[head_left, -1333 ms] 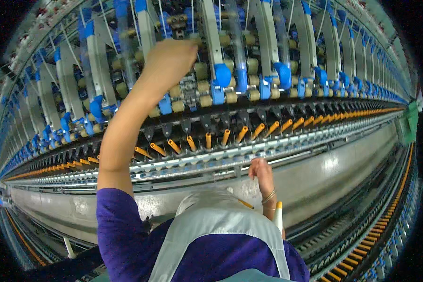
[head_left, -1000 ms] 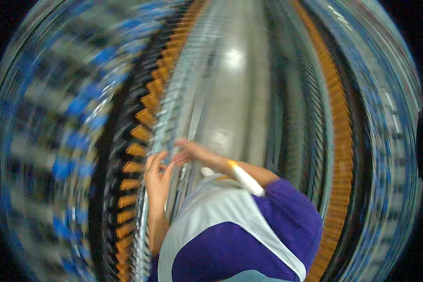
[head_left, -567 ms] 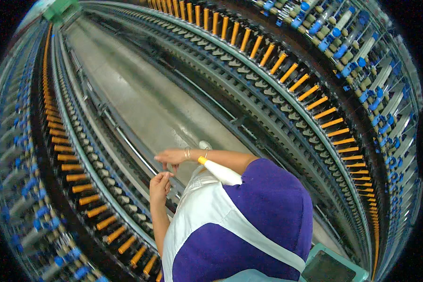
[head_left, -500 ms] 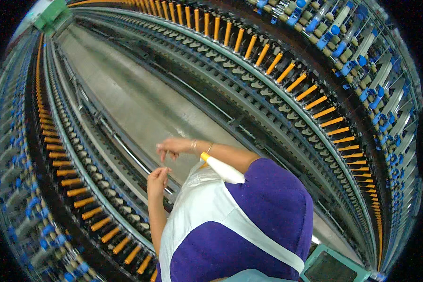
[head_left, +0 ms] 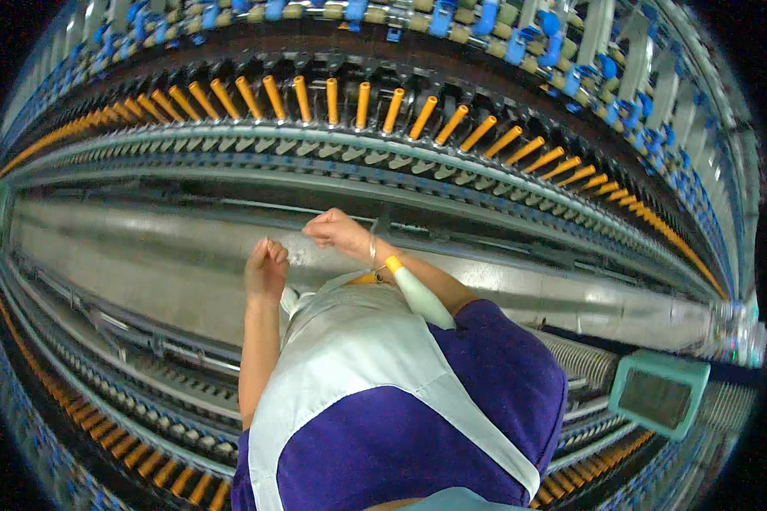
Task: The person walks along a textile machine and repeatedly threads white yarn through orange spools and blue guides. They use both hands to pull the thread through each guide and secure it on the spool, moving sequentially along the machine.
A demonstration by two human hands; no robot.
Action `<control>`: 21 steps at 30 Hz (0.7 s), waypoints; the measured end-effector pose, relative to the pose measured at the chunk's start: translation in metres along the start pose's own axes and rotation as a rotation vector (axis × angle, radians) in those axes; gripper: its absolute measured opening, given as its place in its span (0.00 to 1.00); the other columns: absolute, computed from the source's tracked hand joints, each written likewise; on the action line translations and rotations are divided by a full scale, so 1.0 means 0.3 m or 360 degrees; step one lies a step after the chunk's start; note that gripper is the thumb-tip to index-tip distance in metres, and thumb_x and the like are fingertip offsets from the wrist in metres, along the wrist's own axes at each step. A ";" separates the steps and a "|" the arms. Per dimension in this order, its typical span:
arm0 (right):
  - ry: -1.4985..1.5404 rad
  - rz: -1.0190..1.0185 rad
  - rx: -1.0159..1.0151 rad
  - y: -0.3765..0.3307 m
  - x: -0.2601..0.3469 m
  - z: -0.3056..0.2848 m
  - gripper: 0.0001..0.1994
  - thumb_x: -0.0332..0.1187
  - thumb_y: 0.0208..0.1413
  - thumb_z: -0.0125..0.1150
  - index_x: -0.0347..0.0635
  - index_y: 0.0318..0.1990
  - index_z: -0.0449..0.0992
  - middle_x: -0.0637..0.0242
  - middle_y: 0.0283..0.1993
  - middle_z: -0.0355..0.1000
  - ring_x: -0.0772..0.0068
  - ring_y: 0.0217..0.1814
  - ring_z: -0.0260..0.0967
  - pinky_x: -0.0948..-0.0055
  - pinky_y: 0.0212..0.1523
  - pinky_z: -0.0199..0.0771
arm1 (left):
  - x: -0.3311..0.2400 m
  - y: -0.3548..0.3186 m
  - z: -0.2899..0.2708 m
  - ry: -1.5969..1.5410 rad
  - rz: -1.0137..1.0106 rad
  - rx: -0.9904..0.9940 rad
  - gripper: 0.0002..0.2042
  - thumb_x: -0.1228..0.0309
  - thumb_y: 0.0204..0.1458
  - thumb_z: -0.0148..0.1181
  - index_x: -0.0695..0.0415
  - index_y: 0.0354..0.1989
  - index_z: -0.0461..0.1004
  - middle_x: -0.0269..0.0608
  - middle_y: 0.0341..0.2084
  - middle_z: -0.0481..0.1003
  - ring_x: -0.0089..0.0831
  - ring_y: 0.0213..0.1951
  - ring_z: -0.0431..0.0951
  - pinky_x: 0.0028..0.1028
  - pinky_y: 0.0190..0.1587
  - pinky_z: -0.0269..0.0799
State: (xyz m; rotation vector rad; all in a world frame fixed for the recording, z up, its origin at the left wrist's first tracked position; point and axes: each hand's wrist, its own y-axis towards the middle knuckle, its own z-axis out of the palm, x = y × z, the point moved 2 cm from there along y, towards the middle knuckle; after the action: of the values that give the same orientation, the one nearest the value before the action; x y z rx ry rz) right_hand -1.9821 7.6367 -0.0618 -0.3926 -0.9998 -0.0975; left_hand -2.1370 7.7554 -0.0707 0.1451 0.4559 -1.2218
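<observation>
Both hands are raised in front of my apron [head_left: 349,332], a small gap between them. My left hand [head_left: 267,266] has its fingers curled and pressed together. My right hand [head_left: 334,234], with bracelets at the wrist, is likewise closed in a pinch. Anything between the fingertips of either hand is too fine to make out. Against my right forearm rests a yarn bobbin [head_left: 419,298], pale with a yellow tip. Another yellow piece [head_left: 366,278] shows at the apron's top edge; the rest of it is hidden.
Across from me runs a long spinning frame with a row of orange bobbin tubes [head_left: 332,100] and blue-and-beige fittings above. A second frame with orange tubes [head_left: 149,464] lies behind. Between them is a grey floor aisle [head_left: 128,255]. A green-framed box [head_left: 660,392] stands at right.
My view has swung toward the far frame, which now lies straight ahead. The right hand's loosely spread fingers have closed, and both hands have come up higher.
</observation>
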 end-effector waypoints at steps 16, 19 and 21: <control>0.0669 -0.0352 -0.0808 -0.005 0.012 -0.100 0.33 0.57 0.62 0.34 0.34 0.59 0.57 0.50 0.47 0.71 0.56 0.46 0.71 0.66 0.48 0.71 | -0.077 0.385 0.049 0.2204 -0.0009 0.0852 0.23 0.74 0.42 0.65 0.56 0.50 0.70 0.46 0.51 0.66 0.40 0.46 0.72 0.31 0.42 0.71; 0.0940 -0.0465 -0.0797 -0.035 0.052 -0.155 0.33 0.58 0.62 0.33 0.34 0.60 0.57 0.52 0.49 0.70 0.58 0.47 0.71 0.65 0.48 0.71 | 0.184 0.521 0.233 0.2514 0.0365 0.0794 0.17 0.72 0.45 0.63 0.58 0.45 0.69 0.41 0.39 0.71 0.32 0.33 0.73 0.26 0.33 0.69; 0.0789 -0.0378 -0.0930 -0.087 0.101 -0.238 0.32 0.57 0.63 0.34 0.36 0.60 0.56 0.54 0.49 0.70 0.61 0.46 0.71 0.65 0.47 0.71 | 0.313 0.562 0.289 0.2458 0.0338 0.0659 0.12 0.70 0.50 0.60 0.59 0.40 0.69 0.37 0.28 0.71 0.26 0.23 0.71 0.23 0.24 0.65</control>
State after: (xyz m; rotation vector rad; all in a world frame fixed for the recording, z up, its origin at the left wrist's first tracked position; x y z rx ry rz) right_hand -1.9153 7.5895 -0.0631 -0.7378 -0.5052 -0.6799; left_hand -1.9329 7.7016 -0.0539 1.5037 1.4448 -0.7699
